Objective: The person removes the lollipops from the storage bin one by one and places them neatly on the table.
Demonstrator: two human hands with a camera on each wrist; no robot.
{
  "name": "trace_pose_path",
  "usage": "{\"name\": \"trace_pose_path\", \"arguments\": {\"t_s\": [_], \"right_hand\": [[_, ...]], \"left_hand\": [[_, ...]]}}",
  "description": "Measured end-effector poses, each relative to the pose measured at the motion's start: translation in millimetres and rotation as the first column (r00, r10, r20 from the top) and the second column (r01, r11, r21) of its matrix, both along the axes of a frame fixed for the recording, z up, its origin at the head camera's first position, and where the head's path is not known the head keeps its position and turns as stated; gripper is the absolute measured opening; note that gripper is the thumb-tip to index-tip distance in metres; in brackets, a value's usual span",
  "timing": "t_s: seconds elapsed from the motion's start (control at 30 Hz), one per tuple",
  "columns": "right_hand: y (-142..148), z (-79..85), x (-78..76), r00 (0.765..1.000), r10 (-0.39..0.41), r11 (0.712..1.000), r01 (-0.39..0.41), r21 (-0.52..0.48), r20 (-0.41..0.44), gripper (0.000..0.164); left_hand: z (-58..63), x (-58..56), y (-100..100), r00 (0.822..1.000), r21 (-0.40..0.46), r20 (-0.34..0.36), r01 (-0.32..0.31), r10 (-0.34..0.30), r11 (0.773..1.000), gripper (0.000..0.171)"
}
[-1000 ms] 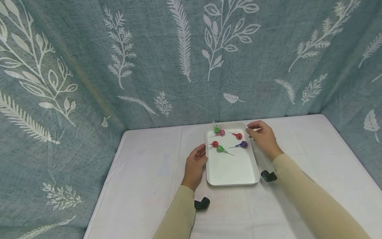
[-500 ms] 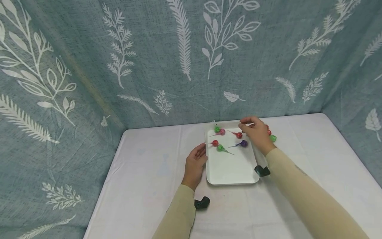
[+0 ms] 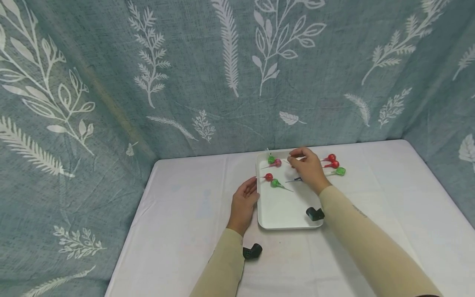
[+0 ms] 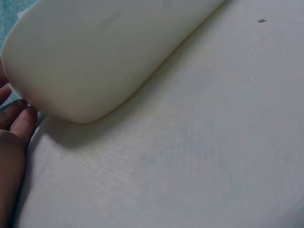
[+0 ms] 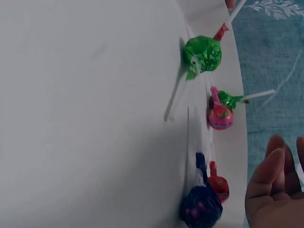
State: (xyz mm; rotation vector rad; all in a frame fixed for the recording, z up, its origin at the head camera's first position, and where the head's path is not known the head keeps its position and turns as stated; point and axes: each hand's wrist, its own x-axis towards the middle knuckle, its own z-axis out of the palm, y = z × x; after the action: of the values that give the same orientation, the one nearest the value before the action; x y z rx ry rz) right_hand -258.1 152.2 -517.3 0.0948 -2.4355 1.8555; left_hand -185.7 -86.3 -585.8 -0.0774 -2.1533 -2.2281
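Note:
My left hand (image 3: 243,206) rests its fingers against the left side of a white tray (image 3: 289,212); in the left wrist view, fingertips (image 4: 28,114) meet the tray's outer wall. Over the tray's far right part hovers my right hand (image 3: 309,169), fingers loosely bent, nothing visible between them. Inside the tray lie a pink lollipop (image 3: 277,163), green lollipops (image 3: 275,183), a red lollipop (image 3: 269,177) at the left, and a purple lollipop (image 5: 202,206) beside another red lollipop (image 5: 218,187). The right hand partly covers those last two in the head view.
On the white cloth right of the tray lie two red lollipops (image 3: 335,164) and a green lollipop (image 3: 340,171). A blue-green leaf-patterned curtain (image 3: 208,82) stands behind the table. Black wrist cameras (image 3: 314,214) jut out from both sleeves.
My right hand has moved left from the tray's right rim to above its inside, uncovering the lollipops on the cloth at right. The left hand stays in place at the tray.

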Motion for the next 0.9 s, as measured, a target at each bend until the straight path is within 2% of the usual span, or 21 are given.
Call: {"name": "trace_pose_path", "arguments": {"t_s": [0.23, 0.53, 0.67, 0.9], "right_hand": [[-12, -6.0, -3.4, 0.998, -0.009, 1.0, 0.009, -0.013, 0.063, 0.033], [-26, -13.1, -13.3, 0.998, -0.015, 1.0, 0.016, -0.022, 0.056, 0.033], [-29, -16.8, -15.9, 0.997, -0.015, 1.0, 0.015, -0.008, 0.08, 0.033], [-33, -22.5, -21.4, 0.991, 0.028, 0.999, -0.025, -0.026, 0.129, 0.037]], "left_hand": [[0.0, -2.1, 0, 1.0, 0.006, 0.001, 0.001, -0.001, 1.0, 0.051], [-2.9, -4.4, 0, 1.0, 0.01, 0.007, -0.008, 0.008, 1.0, 0.051], [-3.0, -4.9, 1, 1.0, 0.013, 0.004, -0.006, 0.006, 1.0, 0.051], [-1.8, -4.6, 2, 1.0, 0.008, -0.005, -0.003, 0.003, 1.0, 0.051]]}}
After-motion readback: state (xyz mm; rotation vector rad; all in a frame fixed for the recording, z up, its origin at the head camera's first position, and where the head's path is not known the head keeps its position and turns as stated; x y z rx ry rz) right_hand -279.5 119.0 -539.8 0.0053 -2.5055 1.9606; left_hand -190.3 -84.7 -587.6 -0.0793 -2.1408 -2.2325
